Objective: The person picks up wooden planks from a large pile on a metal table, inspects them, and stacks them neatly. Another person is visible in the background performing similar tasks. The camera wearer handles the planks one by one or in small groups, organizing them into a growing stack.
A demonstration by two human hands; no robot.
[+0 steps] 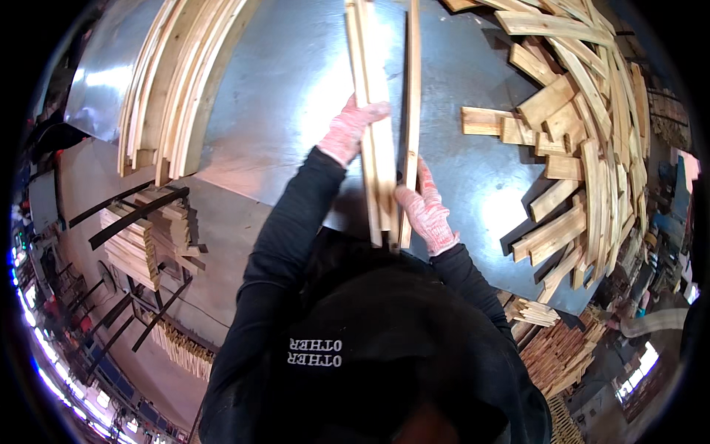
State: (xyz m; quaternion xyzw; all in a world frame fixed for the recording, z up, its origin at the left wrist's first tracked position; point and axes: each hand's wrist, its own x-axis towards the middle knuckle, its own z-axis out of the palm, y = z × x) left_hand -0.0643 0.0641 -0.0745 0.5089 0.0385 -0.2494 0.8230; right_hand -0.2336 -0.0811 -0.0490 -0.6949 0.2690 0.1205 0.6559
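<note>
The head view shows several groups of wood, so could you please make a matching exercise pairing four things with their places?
Column one:
1. Left hand
2. Right hand
3. Jumbled boards
4. Row of long strips

Column two:
A. Right of both hands
B. At the single strip, near its lower end
C. Left of both hands
D. Across the side-by-side strips

Right pairs: 1-D, 2-B, 3-A, 4-C.

The pink-and-white-gloved left hand (349, 131) and right hand (427, 212) are gripping long pale wooden strips (382, 159) running towards twelve o'clock.
</note>
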